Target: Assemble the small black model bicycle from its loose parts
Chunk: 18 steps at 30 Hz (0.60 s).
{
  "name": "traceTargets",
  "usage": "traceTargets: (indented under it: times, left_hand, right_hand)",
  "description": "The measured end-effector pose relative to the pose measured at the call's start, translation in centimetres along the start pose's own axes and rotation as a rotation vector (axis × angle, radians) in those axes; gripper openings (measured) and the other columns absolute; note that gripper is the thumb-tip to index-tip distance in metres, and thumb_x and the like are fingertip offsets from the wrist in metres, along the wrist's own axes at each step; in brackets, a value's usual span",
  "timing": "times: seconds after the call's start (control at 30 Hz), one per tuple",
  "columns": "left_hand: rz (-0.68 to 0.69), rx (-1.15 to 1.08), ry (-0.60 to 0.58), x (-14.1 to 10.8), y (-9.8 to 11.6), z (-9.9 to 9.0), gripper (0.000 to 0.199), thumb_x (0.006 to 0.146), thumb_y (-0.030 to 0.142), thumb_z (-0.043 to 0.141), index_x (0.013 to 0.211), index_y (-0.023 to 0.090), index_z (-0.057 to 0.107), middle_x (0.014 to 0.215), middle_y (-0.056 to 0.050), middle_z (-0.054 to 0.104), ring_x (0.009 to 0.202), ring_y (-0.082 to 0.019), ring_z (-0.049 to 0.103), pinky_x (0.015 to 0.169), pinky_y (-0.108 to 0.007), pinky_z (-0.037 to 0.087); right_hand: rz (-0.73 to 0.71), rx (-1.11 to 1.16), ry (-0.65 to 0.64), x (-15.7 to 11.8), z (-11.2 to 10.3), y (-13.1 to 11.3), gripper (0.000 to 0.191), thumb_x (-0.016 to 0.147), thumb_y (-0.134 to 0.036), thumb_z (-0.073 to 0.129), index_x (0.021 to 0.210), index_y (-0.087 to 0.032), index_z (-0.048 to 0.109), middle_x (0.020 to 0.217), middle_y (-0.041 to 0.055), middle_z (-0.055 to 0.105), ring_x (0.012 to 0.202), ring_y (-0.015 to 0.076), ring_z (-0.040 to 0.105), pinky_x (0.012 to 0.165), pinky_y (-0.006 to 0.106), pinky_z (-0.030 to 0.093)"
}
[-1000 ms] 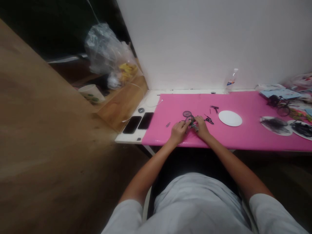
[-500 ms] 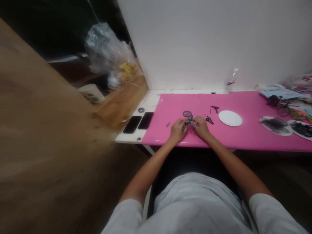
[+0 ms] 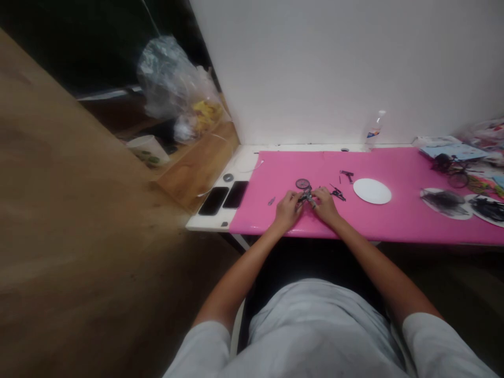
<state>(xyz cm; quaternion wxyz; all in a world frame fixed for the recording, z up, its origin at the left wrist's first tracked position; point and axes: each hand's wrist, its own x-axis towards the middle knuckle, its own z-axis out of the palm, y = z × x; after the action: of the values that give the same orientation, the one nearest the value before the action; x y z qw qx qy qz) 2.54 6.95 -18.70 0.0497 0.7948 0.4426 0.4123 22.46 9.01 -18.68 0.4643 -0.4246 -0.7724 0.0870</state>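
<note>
Between my two hands is a small dark model bicycle (image 3: pixel 306 195), partly covered by my fingers. One spoked wheel (image 3: pixel 303 184) shows at its far end. My left hand (image 3: pixel 289 208) is closed on the near left side of the model. From the right, my right hand (image 3: pixel 324 205) grips it with bent fingers. Small black parts (image 3: pixel 337 193) lie just past my right fingers, and another black piece (image 3: pixel 347 175) is farther back. To the left of my left hand lies a small grey piece (image 3: pixel 271 201).
A white plate (image 3: pixel 372 191) stands right of the black parts. Farther right, plates hold dark parts (image 3: pixel 444 202), with another model bicycle (image 3: pixel 452 169) behind. Two phones (image 3: pixel 213 201) lie at the table's left end. A clear bottle (image 3: pixel 374 131) stands by the wall.
</note>
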Motion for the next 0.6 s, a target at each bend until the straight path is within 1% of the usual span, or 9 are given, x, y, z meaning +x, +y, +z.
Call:
traceTargets:
  times: [0.23, 0.37, 0.43, 0.5, 0.6]
  left_hand:
    - [0.071, 0.107, 0.011, -0.15, 0.23, -0.07, 0.046, 0.101, 0.024, 0.058, 0.148, 0.02, 0.059, 0.118, -0.012, 0.063, 0.092, -0.02, 0.065, 0.074, -0.026, 0.052]
    - [0.165, 0.208, 0.034, -0.19, -0.01, 0.29, 0.049, 0.103, 0.018, 0.053, 0.151, 0.028, 0.056, 0.111, -0.007, 0.064, 0.083, -0.016, 0.062, 0.068, -0.024, 0.047]
    - [0.216, 0.251, 0.056, -0.22, -0.17, 0.5, 0.048, 0.104, 0.017, 0.051, 0.15, 0.029, 0.057, 0.108, -0.005, 0.065, 0.081, -0.016, 0.061, 0.066, -0.024, 0.047]
    - [0.248, 0.281, 0.074, -0.24, -0.25, 0.67, 0.046, 0.105, 0.017, 0.049, 0.149, 0.027, 0.059, 0.108, -0.006, 0.066, 0.082, -0.016, 0.062, 0.068, -0.025, 0.048]
    - [0.274, 0.315, 0.085, -0.26, -0.21, 0.78, 0.04, 0.108, 0.024, 0.047, 0.146, 0.024, 0.061, 0.109, -0.008, 0.068, 0.088, -0.017, 0.065, 0.072, -0.026, 0.05]
  right_hand:
    - [-0.012, 0.003, 0.0, 0.01, -0.08, -0.31, 0.008, 0.095, -0.027, 0.062, 0.089, -0.022, 0.065, 0.089, 0.0093, 0.068, 0.091, 0.0299, 0.054, 0.084, 0.046, 0.048]
    - [-0.015, 0.017, 0.005, 0.03, -0.41, -0.7, 0.011, 0.096, -0.026, 0.058, 0.086, -0.023, 0.06, 0.086, 0.0082, 0.066, 0.088, 0.029, 0.052, 0.08, 0.043, 0.046]
    - [-0.03, 0.023, 0.019, 0.02, -0.53, -0.8, 0.012, 0.096, -0.024, 0.056, 0.084, -0.023, 0.058, 0.085, 0.0084, 0.065, 0.087, 0.0287, 0.051, 0.077, 0.042, 0.045]
    - [-0.043, 0.026, 0.032, -0.02, -0.59, -0.84, 0.011, 0.095, -0.023, 0.056, 0.084, -0.022, 0.057, 0.086, 0.0086, 0.064, 0.086, 0.0286, 0.051, 0.076, 0.042, 0.044]
    - [-0.059, 0.031, 0.041, -0.09, -0.62, -0.81, 0.008, 0.094, -0.024, 0.057, 0.086, -0.022, 0.057, 0.087, 0.0086, 0.064, 0.086, 0.0286, 0.051, 0.076, 0.042, 0.043]
